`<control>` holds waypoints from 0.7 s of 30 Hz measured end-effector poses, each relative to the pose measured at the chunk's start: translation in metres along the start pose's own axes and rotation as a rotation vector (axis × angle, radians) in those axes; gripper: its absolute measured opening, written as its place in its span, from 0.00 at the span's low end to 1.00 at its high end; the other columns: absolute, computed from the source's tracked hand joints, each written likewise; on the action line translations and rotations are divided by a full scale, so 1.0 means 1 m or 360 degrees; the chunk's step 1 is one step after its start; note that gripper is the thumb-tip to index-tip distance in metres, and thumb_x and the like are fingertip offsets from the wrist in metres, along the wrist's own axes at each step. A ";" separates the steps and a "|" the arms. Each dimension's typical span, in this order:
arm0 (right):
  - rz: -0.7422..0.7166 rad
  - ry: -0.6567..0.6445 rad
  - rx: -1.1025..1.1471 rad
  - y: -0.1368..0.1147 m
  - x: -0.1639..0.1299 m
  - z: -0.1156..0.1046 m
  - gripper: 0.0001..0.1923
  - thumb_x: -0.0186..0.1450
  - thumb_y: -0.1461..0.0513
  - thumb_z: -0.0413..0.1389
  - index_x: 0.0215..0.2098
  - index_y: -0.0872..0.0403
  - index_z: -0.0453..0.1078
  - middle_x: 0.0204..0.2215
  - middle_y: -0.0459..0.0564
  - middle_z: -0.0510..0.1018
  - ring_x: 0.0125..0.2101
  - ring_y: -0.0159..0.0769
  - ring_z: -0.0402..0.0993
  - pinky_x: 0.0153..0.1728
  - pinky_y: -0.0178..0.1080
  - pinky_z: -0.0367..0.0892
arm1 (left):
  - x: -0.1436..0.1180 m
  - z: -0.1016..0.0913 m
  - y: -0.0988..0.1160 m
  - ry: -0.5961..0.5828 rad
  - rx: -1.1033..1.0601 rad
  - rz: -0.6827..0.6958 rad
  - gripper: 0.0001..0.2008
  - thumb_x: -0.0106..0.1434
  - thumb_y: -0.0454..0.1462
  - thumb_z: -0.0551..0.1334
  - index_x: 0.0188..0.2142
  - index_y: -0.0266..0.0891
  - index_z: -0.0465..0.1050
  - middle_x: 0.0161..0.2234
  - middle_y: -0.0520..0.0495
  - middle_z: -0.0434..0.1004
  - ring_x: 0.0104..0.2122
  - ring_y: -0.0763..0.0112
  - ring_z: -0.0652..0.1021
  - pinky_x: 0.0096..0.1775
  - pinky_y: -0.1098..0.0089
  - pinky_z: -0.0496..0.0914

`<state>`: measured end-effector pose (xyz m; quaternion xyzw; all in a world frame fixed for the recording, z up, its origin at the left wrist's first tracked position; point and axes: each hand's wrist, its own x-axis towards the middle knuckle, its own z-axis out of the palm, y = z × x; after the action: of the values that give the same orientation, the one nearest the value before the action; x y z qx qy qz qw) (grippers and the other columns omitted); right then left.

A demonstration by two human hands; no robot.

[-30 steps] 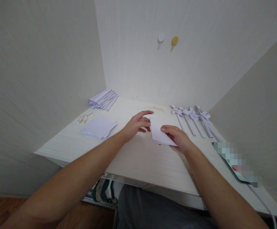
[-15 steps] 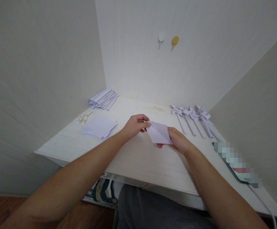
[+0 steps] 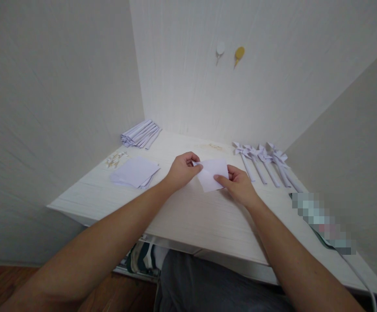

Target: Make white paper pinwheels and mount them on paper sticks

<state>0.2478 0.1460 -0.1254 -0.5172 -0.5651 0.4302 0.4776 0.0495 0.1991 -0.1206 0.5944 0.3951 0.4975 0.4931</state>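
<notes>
A pixelated patch (image 3: pixel 321 221) at four o'clock hides most of a flat dark object on the table (image 3: pixel 188 216), and a white cable (image 3: pixel 360 279) beyond it runs off the bottom edge. The small pale bits (image 3: pixel 115 160) at nine o'clock are too tiny to identify. Both forearms are cut off at the bottom edge, and the right hand (image 3: pixel 238 186) covers the near corner of the paper sheet (image 3: pixel 212 173).
</notes>
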 end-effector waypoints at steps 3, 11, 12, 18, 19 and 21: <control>0.0007 -0.0034 -0.0018 -0.002 -0.004 0.002 0.28 0.55 0.55 0.69 0.51 0.54 0.71 0.25 0.45 0.83 0.22 0.37 0.78 0.24 0.37 0.72 | 0.000 0.000 -0.003 0.0039 0.0083 0.0042 0.08 0.50 0.33 0.67 0.29 0.40 0.70 0.22 0.58 0.68 0.22 0.76 0.65 0.27 0.72 0.58; -0.0206 -0.0212 -0.0001 -0.008 -0.010 0.003 0.43 0.63 0.61 0.63 0.74 0.47 0.56 0.20 0.35 0.74 0.24 0.33 0.76 0.33 0.40 0.74 | 0.005 -0.007 -0.011 0.0188 0.0249 0.0035 0.13 0.49 0.30 0.66 0.36 0.42 0.70 0.19 0.61 0.62 0.22 0.73 0.65 0.28 0.71 0.56; -0.0221 -0.0235 0.0004 -0.009 -0.010 0.003 0.39 0.63 0.61 0.62 0.71 0.48 0.61 0.21 0.35 0.74 0.24 0.34 0.77 0.34 0.40 0.74 | 0.006 -0.007 -0.012 0.0199 0.0246 0.0029 0.14 0.49 0.30 0.66 0.37 0.42 0.70 0.19 0.62 0.62 0.22 0.73 0.66 0.28 0.71 0.56; -0.0227 -0.0224 -0.0045 -0.011 -0.011 0.001 0.36 0.65 0.60 0.60 0.71 0.44 0.61 0.20 0.38 0.76 0.25 0.38 0.79 0.36 0.45 0.74 | 0.008 -0.008 -0.014 0.0228 0.0140 -0.0024 0.16 0.52 0.33 0.68 0.41 0.42 0.69 0.20 0.62 0.63 0.21 0.74 0.66 0.28 0.71 0.59; -0.0221 -0.0223 -0.0065 -0.012 -0.011 0.001 0.38 0.66 0.60 0.59 0.73 0.43 0.59 0.19 0.37 0.76 0.25 0.38 0.80 0.36 0.45 0.74 | 0.008 -0.008 -0.013 0.0236 0.0120 -0.0035 0.17 0.52 0.33 0.68 0.41 0.42 0.69 0.20 0.62 0.63 0.21 0.74 0.66 0.27 0.71 0.59; -0.0192 -0.0259 -0.0134 -0.012 -0.011 0.001 0.34 0.66 0.59 0.58 0.70 0.44 0.63 0.21 0.39 0.78 0.24 0.38 0.80 0.34 0.44 0.74 | 0.008 -0.007 -0.012 0.0255 0.0078 -0.0064 0.17 0.51 0.32 0.69 0.40 0.42 0.69 0.20 0.62 0.63 0.20 0.75 0.66 0.27 0.72 0.59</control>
<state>0.2451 0.1342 -0.1148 -0.4652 -0.6497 0.4171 0.4330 0.0440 0.2105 -0.1306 0.5566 0.4572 0.5235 0.4552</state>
